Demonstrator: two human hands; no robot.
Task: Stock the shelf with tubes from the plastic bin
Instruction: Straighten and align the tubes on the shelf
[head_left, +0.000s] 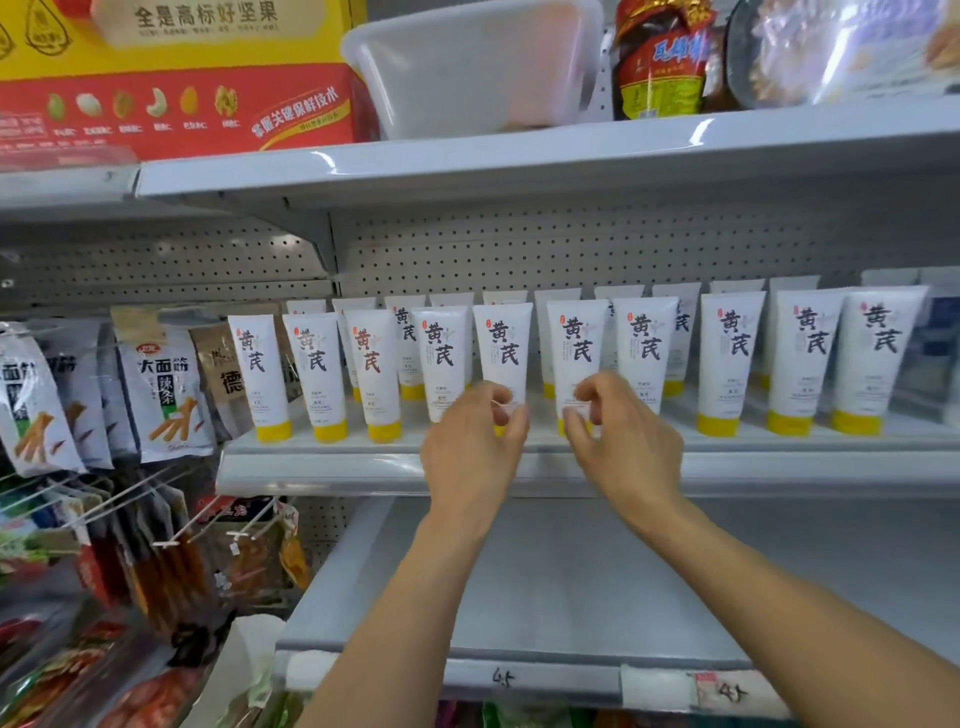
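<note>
Tubes (732, 348) stand cap-down in two rows on the shelf (322, 470), and they run from about 9 o'clock to 3 o'clock of your view. From the left, the first four front tubes stand free, a little tilted. Next, just under the centre toward 6 o'clock, your left hand (470, 447) pinches the lower part of the fifth tube (503, 343) between thumb and curled fingers. Just beside it, your right hand (628, 441) pinches the bottom of the sixth tube (577, 338) in the same way. To the right, four more front tubes stand free up to 3 o'clock. The bin (467, 67) sits on the upper shelf (519, 156) at 12 o'clock. Through its cloudy wall I see no tube, but I cannot tell for sure. I judge the stocking is almost finished: the front row looks full. What is left is to straighten these two tubes and let go.
</note>
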